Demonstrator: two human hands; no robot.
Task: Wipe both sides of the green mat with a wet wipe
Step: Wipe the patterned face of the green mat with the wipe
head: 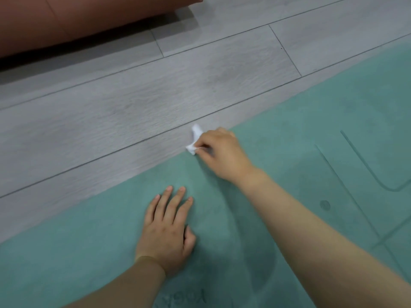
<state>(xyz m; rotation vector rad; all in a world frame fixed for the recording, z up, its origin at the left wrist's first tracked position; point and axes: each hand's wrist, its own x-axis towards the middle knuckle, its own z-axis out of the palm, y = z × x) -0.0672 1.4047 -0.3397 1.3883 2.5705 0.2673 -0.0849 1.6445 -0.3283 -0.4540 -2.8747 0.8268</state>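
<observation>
The green mat (300,134) lies flat on the floor and fills the lower right of the view, with printed lines and the word YOGA near the bottom. My right hand (222,152) grips a crumpled white wet wipe (194,140) at the mat's far edge, where mat meets floor. My left hand (168,230) rests flat on the mat nearer to me, fingers straight and spread. Darker damp streaks show on the mat between my two arms.
Grey wood-look floor planks (133,96) stretch beyond the mat's far edge. A brown sofa or cushion base (77,16) stands at the top left with a dark gap beneath it.
</observation>
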